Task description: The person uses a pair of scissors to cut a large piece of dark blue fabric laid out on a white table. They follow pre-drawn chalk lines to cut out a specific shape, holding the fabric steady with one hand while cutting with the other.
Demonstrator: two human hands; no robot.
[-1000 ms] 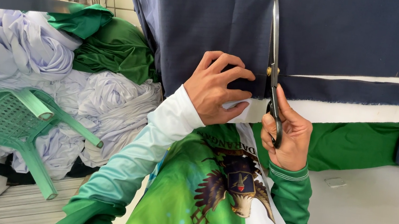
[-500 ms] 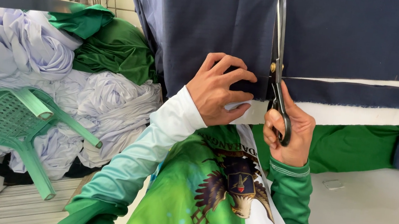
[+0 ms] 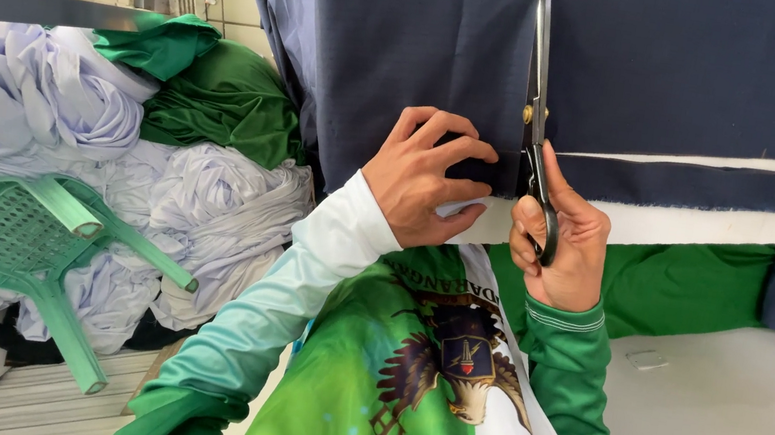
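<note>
A large sheet of dark navy fabric (image 3: pixel 690 78) lies spread over a white table edge (image 3: pixel 711 218). My right hand (image 3: pixel 566 243) grips long black scissors (image 3: pixel 538 97), the blades pointing away from me and running into the cloth. My left hand (image 3: pixel 423 177) presses down on the navy fabric at its near edge, just left of the scissors, fingers curled over the cloth. I wear a green and white printed jersey (image 3: pixel 415 383) with long sleeves.
A green plastic chair (image 3: pixel 29 248) lies tipped over at the left among heaps of pale lilac cloth (image 3: pixel 198 201). Green fabric (image 3: pixel 213 92) is piled behind them. More green cloth (image 3: pixel 692 281) hangs under the table at the right.
The scissors have travelled farther away from me along the navy fabric, and my right hand has followed them forward. My left hand holds the same spot.
</note>
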